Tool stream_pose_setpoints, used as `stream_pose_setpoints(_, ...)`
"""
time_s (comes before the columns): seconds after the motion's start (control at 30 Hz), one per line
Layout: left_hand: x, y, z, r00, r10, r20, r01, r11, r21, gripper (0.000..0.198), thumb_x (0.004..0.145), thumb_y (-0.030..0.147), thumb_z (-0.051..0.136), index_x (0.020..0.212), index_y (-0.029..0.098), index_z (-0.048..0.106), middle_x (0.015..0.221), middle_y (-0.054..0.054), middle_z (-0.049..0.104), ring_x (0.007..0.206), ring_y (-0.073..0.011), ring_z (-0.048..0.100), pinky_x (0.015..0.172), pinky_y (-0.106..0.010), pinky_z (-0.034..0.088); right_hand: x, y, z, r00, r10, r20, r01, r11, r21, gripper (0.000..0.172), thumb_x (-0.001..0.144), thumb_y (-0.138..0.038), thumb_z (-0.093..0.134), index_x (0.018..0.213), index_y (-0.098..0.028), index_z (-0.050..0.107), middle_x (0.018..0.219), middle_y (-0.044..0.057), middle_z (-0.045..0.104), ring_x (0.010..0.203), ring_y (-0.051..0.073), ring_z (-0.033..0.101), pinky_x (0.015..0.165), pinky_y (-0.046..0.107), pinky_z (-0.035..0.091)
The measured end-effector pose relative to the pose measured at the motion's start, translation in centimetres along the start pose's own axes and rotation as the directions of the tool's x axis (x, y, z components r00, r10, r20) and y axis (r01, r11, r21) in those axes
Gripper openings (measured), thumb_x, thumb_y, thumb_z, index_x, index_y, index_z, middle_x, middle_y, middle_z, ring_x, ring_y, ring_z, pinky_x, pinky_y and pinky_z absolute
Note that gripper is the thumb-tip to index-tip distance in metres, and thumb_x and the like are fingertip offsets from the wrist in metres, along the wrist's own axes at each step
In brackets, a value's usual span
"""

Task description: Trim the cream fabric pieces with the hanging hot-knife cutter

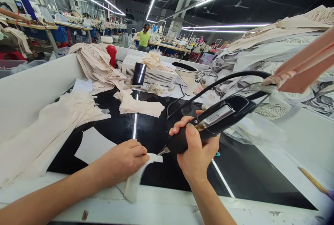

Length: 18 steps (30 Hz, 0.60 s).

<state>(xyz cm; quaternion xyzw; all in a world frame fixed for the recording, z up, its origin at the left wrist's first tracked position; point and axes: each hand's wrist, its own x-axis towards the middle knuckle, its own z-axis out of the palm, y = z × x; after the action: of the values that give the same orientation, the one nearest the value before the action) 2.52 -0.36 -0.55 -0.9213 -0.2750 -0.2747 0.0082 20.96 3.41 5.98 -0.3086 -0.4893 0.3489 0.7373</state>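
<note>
My right hand (199, 145) is wrapped around a black corded hand tool (214, 120) with a metal slider on its side. Its narrow metal tip (164, 150) points left and meets the edge of a pale fabric piece (137, 179), close to my left fingers. My left hand (127, 157) is closed on that fabric piece, which hangs down over the table's front edge. Under my left wrist lies a white sheet (95, 145) on the glossy black tabletop (167, 176).
A stack of cut cream fabric pieces (141, 106) sits ahead, with a larger cream pile (49, 127) at the left. Behind stand a phone (139, 74) and a white vented box (127, 67). The tool's cable (221, 78) arches right, near heaped fabric bundles (276, 44).
</note>
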Motion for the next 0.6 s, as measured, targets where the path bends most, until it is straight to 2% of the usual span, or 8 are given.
stream_pose_setpoints(0.3,-0.1,-0.1,0.1,0.999,-0.011,0.037,0.012,1.000,-0.017,0.026,0.100,-0.001,0.047,0.116,0.013,0.063,0.100,-0.007,0.066,0.087,-0.0196,0.061,0.088,-0.034,0.056,-0.6,-0.8,0.0,0.999,0.008,0.050,-0.012,0.997,0.076,0.034,0.083,-0.029,0.077,0.112,-0.028,0.058,0.076,-0.007,0.065,0.055,0.012,0.062,0.052,0.027,0.055)
stream_pose_setpoints(0.47,0.0,-0.1,-0.1,0.999,-0.008,0.048,0.008,1.000,-0.009,0.027,0.101,0.000,0.046,0.117,0.013,0.063,0.100,-0.007,0.066,0.090,-0.0199,0.063,0.091,-0.035,0.056,-1.2,-0.7,0.2,0.997,0.017,0.080,-0.022,0.998,0.064,0.033,0.083,-0.027,0.075,0.112,-0.028,0.058,0.076,-0.007,0.065,0.056,0.012,0.062,0.053,0.028,0.055)
stream_pose_setpoints(0.6,0.1,0.0,-0.3,0.999,-0.010,0.042,0.011,1.000,-0.005,0.025,0.101,0.000,0.048,0.115,0.013,0.064,0.098,-0.007,0.066,0.087,-0.0197,0.062,0.086,-0.034,0.057,-1.3,-0.6,0.3,0.997,0.014,0.076,-0.017,0.999,0.035,0.028,0.084,-0.025,0.074,0.108,-0.027,0.058,0.078,-0.006,0.066,0.056,0.011,0.063,0.055,0.028,0.057)
